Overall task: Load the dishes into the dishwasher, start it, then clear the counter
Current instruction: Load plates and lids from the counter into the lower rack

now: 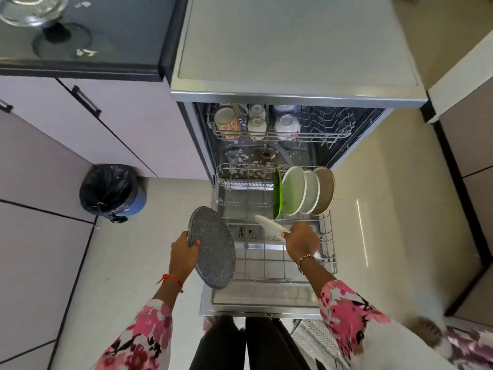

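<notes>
A speckled plate [212, 247] and a white plate [270, 226] are gripped edge-on by the left hand [184, 252] and the right hand [302, 240], for slotting into the lower rack [330, 265].

Soft, even daylight fills the kitchen, bright enough that the pale grey dishwasher top [293, 49] looks nearly washed out. Shadows are faint and diffuse, and only the dishwasher's dark inner cavity [314, 156] is dim. A thin vertical streak of glare lies on the glossy beige floor tiles [363, 228], and the black glass countertop [120, 36] carries hazy reflections. The wide lens bows the lilac cabinet fronts [66, 134] at the left edge. The thin white plate [269, 225] gripped by the right hand [301, 241] is smeared by motion, whereas the speckled grey round plate [213, 247] in the left hand [184, 252] is crisp. The lower right corner is soft.
</notes>
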